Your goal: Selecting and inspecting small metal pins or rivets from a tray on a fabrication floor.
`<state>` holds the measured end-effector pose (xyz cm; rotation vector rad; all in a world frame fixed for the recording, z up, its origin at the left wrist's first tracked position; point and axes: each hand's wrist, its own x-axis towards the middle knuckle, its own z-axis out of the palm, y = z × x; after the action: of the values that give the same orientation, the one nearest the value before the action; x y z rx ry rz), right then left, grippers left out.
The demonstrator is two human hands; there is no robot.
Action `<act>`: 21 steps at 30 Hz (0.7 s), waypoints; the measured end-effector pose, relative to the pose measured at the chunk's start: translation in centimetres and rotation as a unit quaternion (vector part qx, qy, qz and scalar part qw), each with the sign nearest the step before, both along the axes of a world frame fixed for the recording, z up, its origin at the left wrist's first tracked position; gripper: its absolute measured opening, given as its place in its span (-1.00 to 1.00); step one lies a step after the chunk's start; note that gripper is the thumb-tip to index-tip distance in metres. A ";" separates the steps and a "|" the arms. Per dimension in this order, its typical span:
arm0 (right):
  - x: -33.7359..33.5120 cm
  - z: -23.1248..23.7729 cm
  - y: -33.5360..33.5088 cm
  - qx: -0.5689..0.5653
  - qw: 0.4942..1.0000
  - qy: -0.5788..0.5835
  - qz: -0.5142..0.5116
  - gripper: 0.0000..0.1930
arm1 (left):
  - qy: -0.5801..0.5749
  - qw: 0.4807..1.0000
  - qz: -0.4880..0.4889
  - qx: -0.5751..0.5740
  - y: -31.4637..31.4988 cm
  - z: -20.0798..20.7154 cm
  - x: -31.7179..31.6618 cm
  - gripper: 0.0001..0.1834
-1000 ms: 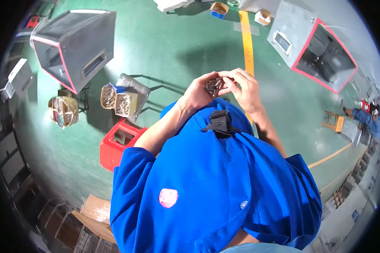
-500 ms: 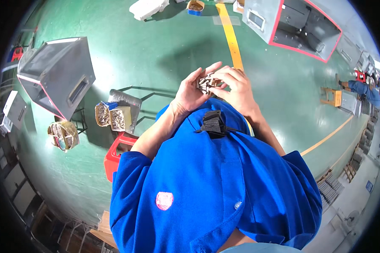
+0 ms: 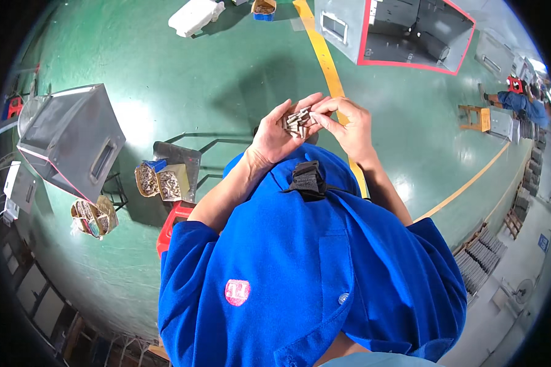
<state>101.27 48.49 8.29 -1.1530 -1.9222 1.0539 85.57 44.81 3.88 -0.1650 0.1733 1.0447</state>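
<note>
My left hand (image 3: 272, 139) is cupped palm up in front of my blue jacket. It cradles a small heap of short silvery metal pins (image 3: 296, 122), several of them lying across the palm and fingers. My right hand (image 3: 350, 127) reaches in from the right, with thumb and index fingertips pinched together at the heap's right edge. Whatever lies between those fingertips is too small to make out.
On a stand at left are open boxes of similar small parts (image 3: 170, 183), near a red stool (image 3: 175, 224). Grey metal cabinets stand at left (image 3: 73, 137) and upper right (image 3: 340, 46). A yellow line (image 3: 322, 52) crosses the green floor. Another person (image 3: 523, 105) sits far right.
My right fingers have drawn back a little from over the heap, so more of the pins show. My left hand stays cupped. The surroundings have shifted slightly in view.
</note>
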 end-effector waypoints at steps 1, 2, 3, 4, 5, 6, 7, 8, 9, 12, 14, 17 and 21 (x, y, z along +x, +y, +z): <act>0.0 0.2 0.0 -0.001 1.000 0.007 0.001 -0.86 | -0.002 1.000 -0.004 0.005 -0.1 -0.3 0.0 -0.43; 0.1 0.4 0.0 -0.002 1.000 0.013 0.001 -0.86 | -0.005 1.000 -0.008 0.010 -0.1 -0.5 0.1 -0.43; 0.2 0.4 0.1 0.035 0.999 -0.006 0.017 -0.86 | -0.001 1.000 -0.009 0.012 -0.1 -0.6 0.1 -0.43; 0.2 0.2 0.3 0.072 0.997 -0.026 0.033 -0.87 | 0.003 1.000 -0.010 0.013 0.0 -0.7 0.0 -0.43; 0.1 0.1 0.4 0.108 0.992 -0.046 0.049 -0.87 | 0.007 1.000 -0.011 0.014 0.0 -0.8 0.0 -0.43; 0.1 0.1 0.4 0.121 0.990 -0.059 0.051 -0.86 | -0.001 1.000 -0.011 0.018 0.0 -0.8 -0.1 -0.43; 0.2 0.2 0.4 0.134 0.987 -0.071 0.054 -0.86 | -0.008 1.000 -0.010 0.023 -0.1 -0.8 -0.1 -0.43; 0.2 0.2 0.4 0.147 0.984 -0.083 0.056 -0.85 | -0.015 0.999 -0.009 0.027 -0.2 -0.8 -0.1 -0.43; 0.2 0.4 0.3 0.148 0.984 -0.080 0.051 -0.84 | -0.022 0.999 -0.009 0.035 -0.2 -0.9 -0.1 -0.42; 0.0 0.9 0.3 0.164 0.982 -0.081 0.049 -0.82 | -0.024 0.999 -0.009 0.043 -0.3 -0.9 -0.2 -0.41; -0.1 1.2 0.4 0.189 0.975 -0.092 0.066 -0.82 | 0.002 1.000 -0.010 0.024 -0.4 0.1 -0.4 -0.40; -0.6 1.6 0.3 0.203 0.964 -0.129 0.110 -0.84 | 0.014 1.000 -0.005 0.022 -0.6 -0.2 -0.6 -0.40; -1.3 2.0 0.1 0.224 0.939 -0.202 0.163 -0.83 | 0.033 0.999 -0.006 0.037 -0.9 -0.2 -1.0 -0.43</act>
<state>99.95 48.56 10.24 -0.8471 -2.5753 0.5009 84.61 43.93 3.69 -0.0621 0.1951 1.0430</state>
